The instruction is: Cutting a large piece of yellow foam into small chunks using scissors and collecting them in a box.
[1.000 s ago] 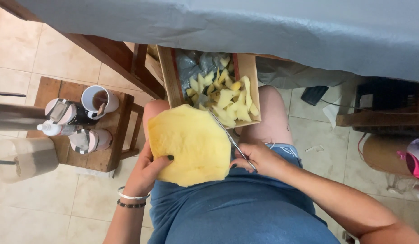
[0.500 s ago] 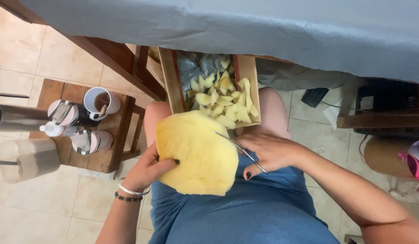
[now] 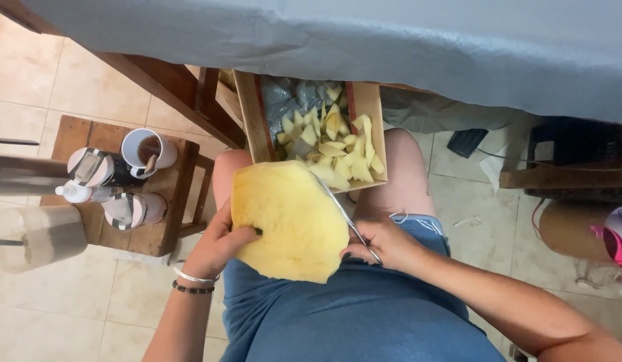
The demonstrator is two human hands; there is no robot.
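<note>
Head view: the left hand (image 3: 217, 245) grips the left edge of a large peeled yellow fruit (image 3: 287, 221) at frame centre, thumb on its smooth, matte face. The right hand (image 3: 385, 243) is closed around a thin metal knife (image 3: 341, 213), blade on the fruit's right edge. The fruit's long axis runs upper left to lower right. Above it, a wooden box (image 3: 368, 100) holds pale cut chunks (image 3: 338, 147).

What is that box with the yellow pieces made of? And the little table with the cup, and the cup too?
The box looks like bare, unpainted wood: brown, matte, flat plank sides, with a plastic-looking grey liner inside. The little table also seems wooden, darker brown with grain lines and slats. The cup looks ceramic, white and smooth with a slight shine, though it might be enamel.
</note>
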